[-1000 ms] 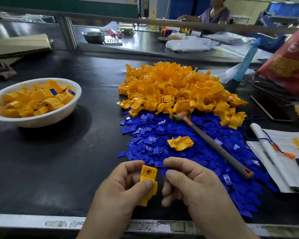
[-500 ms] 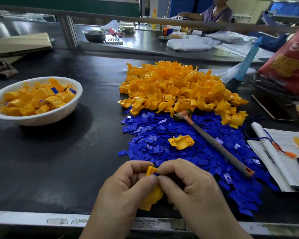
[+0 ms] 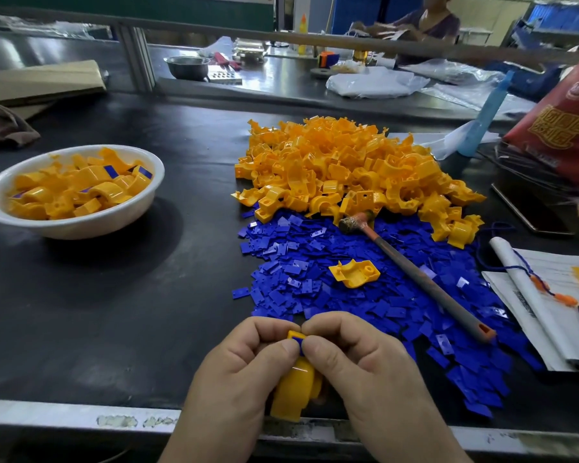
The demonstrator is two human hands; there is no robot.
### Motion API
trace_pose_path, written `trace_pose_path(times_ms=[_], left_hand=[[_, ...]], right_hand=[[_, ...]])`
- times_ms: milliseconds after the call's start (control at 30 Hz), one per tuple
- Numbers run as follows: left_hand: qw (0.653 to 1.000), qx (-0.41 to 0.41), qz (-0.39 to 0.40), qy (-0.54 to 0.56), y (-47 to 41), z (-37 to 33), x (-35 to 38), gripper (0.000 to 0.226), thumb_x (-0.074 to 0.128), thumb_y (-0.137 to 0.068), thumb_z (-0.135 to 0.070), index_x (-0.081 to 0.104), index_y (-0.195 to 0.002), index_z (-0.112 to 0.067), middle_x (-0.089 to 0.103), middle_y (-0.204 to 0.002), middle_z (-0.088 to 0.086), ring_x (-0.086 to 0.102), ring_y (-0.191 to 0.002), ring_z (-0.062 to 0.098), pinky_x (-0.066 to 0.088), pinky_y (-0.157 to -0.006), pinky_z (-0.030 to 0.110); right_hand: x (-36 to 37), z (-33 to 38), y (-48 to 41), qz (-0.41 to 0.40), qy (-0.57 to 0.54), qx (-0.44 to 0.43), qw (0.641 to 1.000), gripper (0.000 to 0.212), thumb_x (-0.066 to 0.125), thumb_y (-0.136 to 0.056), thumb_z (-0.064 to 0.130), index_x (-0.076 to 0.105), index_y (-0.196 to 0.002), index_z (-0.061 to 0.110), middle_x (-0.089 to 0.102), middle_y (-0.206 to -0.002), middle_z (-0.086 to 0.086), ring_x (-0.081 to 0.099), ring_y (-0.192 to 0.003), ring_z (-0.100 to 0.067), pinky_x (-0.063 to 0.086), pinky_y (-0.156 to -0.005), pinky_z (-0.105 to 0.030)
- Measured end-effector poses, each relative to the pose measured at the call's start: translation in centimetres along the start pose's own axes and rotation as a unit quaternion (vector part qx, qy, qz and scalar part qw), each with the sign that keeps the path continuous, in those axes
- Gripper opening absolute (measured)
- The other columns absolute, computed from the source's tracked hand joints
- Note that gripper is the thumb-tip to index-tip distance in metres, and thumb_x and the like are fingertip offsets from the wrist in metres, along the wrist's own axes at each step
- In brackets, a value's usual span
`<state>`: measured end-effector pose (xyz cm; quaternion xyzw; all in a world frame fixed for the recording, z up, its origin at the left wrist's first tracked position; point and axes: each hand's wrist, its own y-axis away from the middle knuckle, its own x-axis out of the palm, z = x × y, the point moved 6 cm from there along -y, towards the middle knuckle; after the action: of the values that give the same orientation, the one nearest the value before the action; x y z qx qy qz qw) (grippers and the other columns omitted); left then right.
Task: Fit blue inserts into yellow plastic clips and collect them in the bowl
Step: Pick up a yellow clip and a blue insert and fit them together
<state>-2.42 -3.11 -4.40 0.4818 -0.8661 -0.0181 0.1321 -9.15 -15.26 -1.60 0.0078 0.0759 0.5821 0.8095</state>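
Where the black table (image 3: 114, 312) begins on the left, a round white plastic bowl (image 3: 81, 228) sits on it, well apart from the hands. It holds a heap of yellow clips (image 3: 77, 192), and blue bits show on a few of them. Near the front edge of the table, the left hand (image 3: 244, 372) has its fingers and thumb curled round a curved yellow plastic clip (image 3: 293, 392). The clip stands almost upright between the two hands. At its top end sits a small flat blue plastic insert (image 3: 296, 339). The right hand (image 3: 365, 369) pinches that top end, thumb and first finger bent tight on it, and the two thumbs touch side by side. Behind the hands lies a wide spread of loose blue inserts (image 3: 298, 262), with one lone yellow clip (image 3: 354, 273) resting on top. Farther back is a big pile of empty yellow clips (image 3: 348, 168), touching the blue spread. A small hammer with a long grey handle (image 3: 415, 275) lies slanted across the blue bits, its head just beside the yellow pile. White printed papers (image 3: 549, 302) lie to the right, and a red bag (image 3: 562, 128) stands at the far right.
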Motion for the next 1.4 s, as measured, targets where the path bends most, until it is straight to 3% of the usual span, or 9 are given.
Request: trace_pose_path(times_ms=[433, 500, 567, 667, 800, 967, 1100, 1267, 1400], left_hand=[[0.996, 0.025, -0.046, -0.073, 0.2, -1.2, -1.1, 0.024, 0.071, -0.063, -0.035, 0.073, -0.085, -0.026, 0.073, -0.073, 0.009, 0.065, -0.062, 0.015, 0.052, -0.054, 0.025], [0.979, 0.060, -0.101, -0.168, -0.2, -2.4, -2.9, 0.015, 0.068, -0.071, -0.034, 0.070, -0.086, -0.034, 0.073, -0.071, 0.001, 0.067, -0.061, 0.014, 0.054, -0.053, 0.027], [0.943, 0.081, -0.146, -0.288, -0.7, -3.4, -5.0, 0.013, 0.069, -0.080, -0.035, 0.065, -0.090, -0.043, 0.073, -0.075, -0.009, 0.068, -0.067, 0.009, 0.056, -0.062, 0.032], [0.885, 0.103, -0.181, -0.416, -1.3, -4.3, -6.8, 0.014, 0.065, -0.082, -0.031, 0.065, -0.086, -0.045, 0.069, -0.077, -0.019, 0.063, -0.075, -0.001, 0.048, -0.069, 0.021], [0.825, 0.126, -0.185, -0.519, -2.1, -4.3, -7.2, 0.011, 0.063, -0.087, -0.030, 0.070, -0.096, -0.031, 0.066, -0.088, -0.012, 0.060, -0.089, 0.011, 0.043, -0.072, 0.025], [0.769, 0.111, -0.202, -0.596, -1.3, -3.6, -7.7, 0.054, 0.073, -0.075, -0.045, 0.062, -0.121, -0.017, 0.063, -0.113, -0.001, 0.053, -0.104, 0.022, 0.044, -0.088, 0.037], [0.758, 0.105, -0.210, -0.609, -0.9, -3.5, -7.8, 0.053, 0.079, -0.070, -0.039, 0.063, -0.114, -0.015, 0.062, -0.108, 0.000, 0.053, -0.100, 0.024, 0.046, -0.086, 0.040], [0.764, 0.097, -0.223, -0.598, -1.3, -3.4, -8.2, 0.044, 0.076, -0.073, -0.040, 0.063, -0.110, -0.020, 0.061, -0.103, -0.004, 0.051, -0.098, 0.020, 0.045, -0.085, 0.036], [0.760, 0.095, -0.218, -0.604, -1.6, -3.5, -8.1, 0.041, 0.070, -0.076, -0.050, 0.061, -0.110, -0.029, 0.060, -0.102, -0.012, 0.049, -0.100, 0.014, 0.045, -0.085, 0.034]], right_hand=[[-0.6, 1.5, -0.1, -0.018, 0.186, -0.111, 0.976, 0.011, 0.058, -0.088, 0.044, 0.062, -0.098, 0.046, 0.063, -0.094, 0.015, 0.063, -0.082, -0.006, 0.056, -0.071, -0.023], [-3.1, 2.5, -0.4, -0.099, 0.305, -0.181, 0.930, 0.018, 0.056, -0.087, 0.049, 0.059, -0.103, 0.043, 0.061, -0.096, 0.021, 0.058, -0.090, 0.003, 0.044, -0.077, -0.007], [-6.8, 3.3, -1.0, -0.194, 0.423, -0.214, 0.859, 0.026, 0.062, -0.085, 0.040, 0.062, -0.110, 0.031, 0.061, -0.098, 0.017, 0.055, -0.090, 0.000, 0.040, -0.082, -0.011], [-12.5, 2.5, -3.0, -0.245, 0.592, -0.087, 0.763, 0.042, 0.064, -0.082, 0.034, 0.059, -0.120, 0.015, 0.063, -0.111, -0.009, 0.054, -0.101, -0.031, 0.045, -0.086, -0.043], [-14.8, 0.3, -4.9, -0.176, 0.703, 0.045, 0.688, 0.049, 0.051, -0.088, 0.050, 0.044, -0.132, 0.028, 0.058, -0.121, 0.000, 0.053, -0.106, -0.024, 0.043, -0.086, -0.037], [-14.6, -0.4, -5.7, -0.147, 0.659, 0.023, 0.738, 0.031, 0.051, -0.091, 0.041, 0.048, -0.121, 0.033, 0.053, -0.099, 0.006, 0.055, -0.092, -0.016, 0.047, -0.073, -0.032], [-14.5, 0.1, -5.9, -0.145, 0.641, 0.007, 0.754, 0.015, 0.047, -0.093, 0.030, 0.054, -0.106, 0.028, 0.052, -0.086, 0.008, 0.052, -0.080, -0.013, 0.048, -0.070, -0.036], [-12.1, 2.4, -3.1, -0.167, 0.477, -0.034, 0.862, 0.014, 0.040, -0.089, 0.034, 0.054, -0.092, 0.036, 0.057, -0.063, 0.002, 0.055, -0.057, -0.012, 0.043, -0.053, -0.035], [-6.5, 3.0, -0.7, -0.066, 0.340, -0.035, 0.938, 0.016, 0.040, -0.085, 0.054, 0.047, -0.099, 0.056, 0.064, -0.066, 0.010, 0.060, -0.049, -0.007, 0.044, -0.041, -0.017]])
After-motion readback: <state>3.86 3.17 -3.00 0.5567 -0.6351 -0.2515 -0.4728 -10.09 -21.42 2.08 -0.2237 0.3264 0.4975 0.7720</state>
